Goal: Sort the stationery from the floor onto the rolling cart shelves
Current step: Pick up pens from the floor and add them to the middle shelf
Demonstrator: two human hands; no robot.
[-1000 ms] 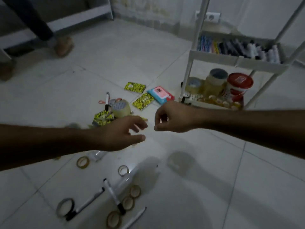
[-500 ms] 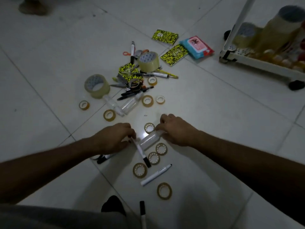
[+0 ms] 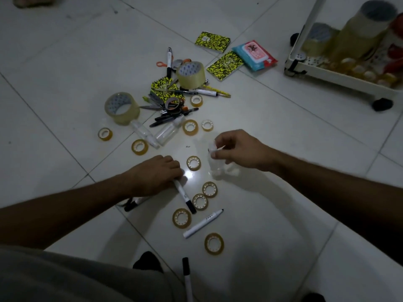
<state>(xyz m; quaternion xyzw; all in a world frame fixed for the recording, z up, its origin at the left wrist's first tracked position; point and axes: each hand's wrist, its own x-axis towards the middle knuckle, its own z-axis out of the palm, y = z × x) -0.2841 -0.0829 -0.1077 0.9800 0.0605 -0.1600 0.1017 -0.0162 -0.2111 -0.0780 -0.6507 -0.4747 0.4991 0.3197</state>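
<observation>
Head view, looking down at a tiled floor in dim light. The step in hand appeared to be gathering: both hands were picking stationery off the floor. The right hand [image 3: 237, 152], right of centre, pinched a small clear bottle [image 3: 214, 164] by its neck, lifted just off the tiles. The left hand [image 3: 156, 176], at centre, curled its fingers over one end of a white marker [image 3: 184, 196] lying on the floor; a dark pen [image 3: 133, 204] poked out beneath the wrist.

Next, judging from this, the left hand needed a firm grip on the marker, then both loads needed carrying to the rolling cart [image 3: 340, 79], whose bottom shelf showed at upper right, already holding tape rolls.

Counted on the floor: about eleven small tape rings, scattered from centre to lower centre; two large tape rolls, upper centre; three yellow-patterned notepads; one blue-and-pink packet; two more clear bottles; at least three loose white markers in the lower half. A tangled pile of pens and scissors at upper centre was too jumbled to count.
</observation>
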